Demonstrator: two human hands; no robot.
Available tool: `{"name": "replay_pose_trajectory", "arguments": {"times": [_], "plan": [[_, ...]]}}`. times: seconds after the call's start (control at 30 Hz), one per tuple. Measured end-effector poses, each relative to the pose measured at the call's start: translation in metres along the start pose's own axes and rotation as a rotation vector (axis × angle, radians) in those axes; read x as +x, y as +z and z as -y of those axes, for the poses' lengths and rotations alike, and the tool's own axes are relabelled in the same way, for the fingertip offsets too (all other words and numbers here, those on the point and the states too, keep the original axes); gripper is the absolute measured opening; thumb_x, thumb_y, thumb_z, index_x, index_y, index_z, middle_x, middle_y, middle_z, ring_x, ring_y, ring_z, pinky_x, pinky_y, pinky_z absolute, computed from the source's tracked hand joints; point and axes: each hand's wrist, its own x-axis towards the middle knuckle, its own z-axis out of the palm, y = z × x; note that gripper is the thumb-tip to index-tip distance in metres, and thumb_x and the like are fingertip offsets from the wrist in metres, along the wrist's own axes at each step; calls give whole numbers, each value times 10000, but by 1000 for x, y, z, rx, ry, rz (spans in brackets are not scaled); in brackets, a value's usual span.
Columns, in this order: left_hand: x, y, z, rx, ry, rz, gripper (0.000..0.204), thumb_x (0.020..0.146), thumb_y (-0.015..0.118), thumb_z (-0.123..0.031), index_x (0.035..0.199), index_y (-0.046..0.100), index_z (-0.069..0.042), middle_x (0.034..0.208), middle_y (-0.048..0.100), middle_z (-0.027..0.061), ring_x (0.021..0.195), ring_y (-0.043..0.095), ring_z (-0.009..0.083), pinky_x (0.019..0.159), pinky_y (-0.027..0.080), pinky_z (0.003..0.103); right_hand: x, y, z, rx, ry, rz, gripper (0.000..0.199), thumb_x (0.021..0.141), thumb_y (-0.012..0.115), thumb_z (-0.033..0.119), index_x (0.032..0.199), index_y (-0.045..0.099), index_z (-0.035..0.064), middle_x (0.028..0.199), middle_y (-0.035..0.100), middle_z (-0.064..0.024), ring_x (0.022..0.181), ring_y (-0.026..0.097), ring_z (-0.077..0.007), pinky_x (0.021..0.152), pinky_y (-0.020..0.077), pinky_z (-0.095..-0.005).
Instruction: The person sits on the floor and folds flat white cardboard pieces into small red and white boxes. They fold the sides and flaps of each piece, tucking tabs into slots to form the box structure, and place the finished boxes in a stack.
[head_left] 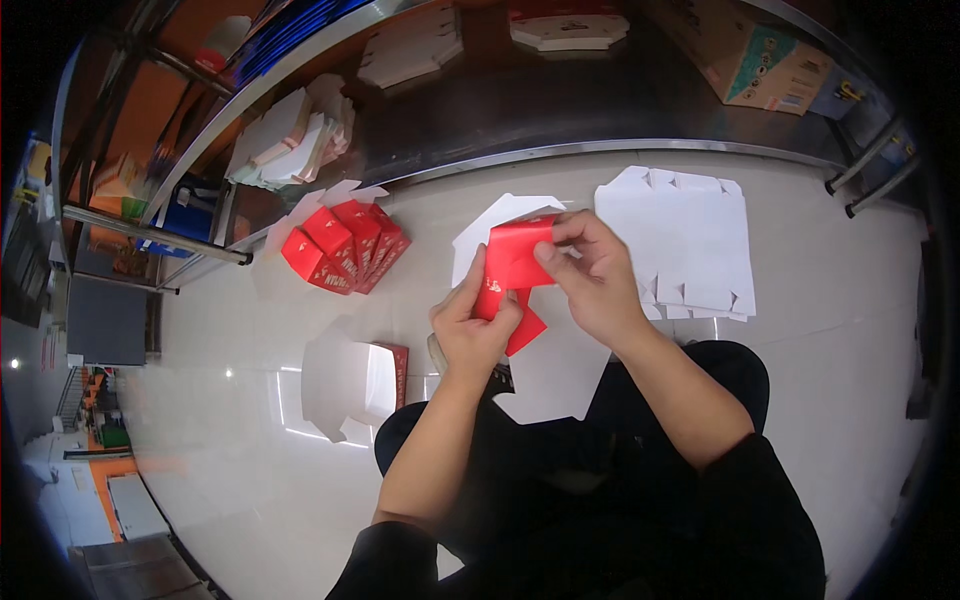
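Note:
Between my two hands is a partly folded cardboard carton (518, 262), red outside and white inside. Its large white flaps spread above and below my hands. My left hand (472, 328) grips the red panel from the left, thumb in front. On the upper right edge, my right hand (598, 275) pinches the red panel between thumb and fingers. Just right of the carton lies a stack of flat white carton blanks (690, 240) with slits along the edges. To the left on the floor stand several nested red cartons (345, 245). Nearer to me, an open carton (340, 375) shows its white inside.
Beyond the blanks runs a low dark shelf with a metal edge (520, 155). It carries a leaning pile of flat cartons (295, 135), more flat stacks (412, 48) and a brown cardboard box (755, 65). Metal legs (880, 185) stand at the right. My knees flank the work.

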Motion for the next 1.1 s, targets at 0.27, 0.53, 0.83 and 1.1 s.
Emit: {"name": "replay_pose_trajectory", "arguments": {"times": [0.27,0.53,0.83,1.1], "plan": [[2,1,-12,179,144,-94,605,745,747,-18,1331,611,42,1211,688,255,1055,721,319,881,573,339,-8,6,-9,-158,-170,-127,173,907,723,-19,1060,643,-31,970,632,-58,880,609,-107,776,523,-242],[-4,5,-8,-33,41,-149,564,786,729,38,1337,610,34,1289,663,216,1114,683,258,932,544,333,-10,16,-2,53,17,-182,560,881,743,-25,1344,430,10,832,624,-34,733,622,-82,654,524,-215],[-8,9,-4,-86,29,-123,588,849,741,25,1401,538,41,1336,621,214,1189,627,239,981,519,332,-18,21,-20,112,66,-189,636,843,803,46,1343,415,-8,780,640,-61,728,641,-114,674,520,-251],[8,8,-12,-143,-90,42,829,796,714,29,1535,337,16,1425,522,274,1297,554,320,1019,516,414,-2,0,-24,-175,-12,-20,198,912,742,152,1004,673,-8,864,691,-73,709,612,-95,633,489,-263]]}}
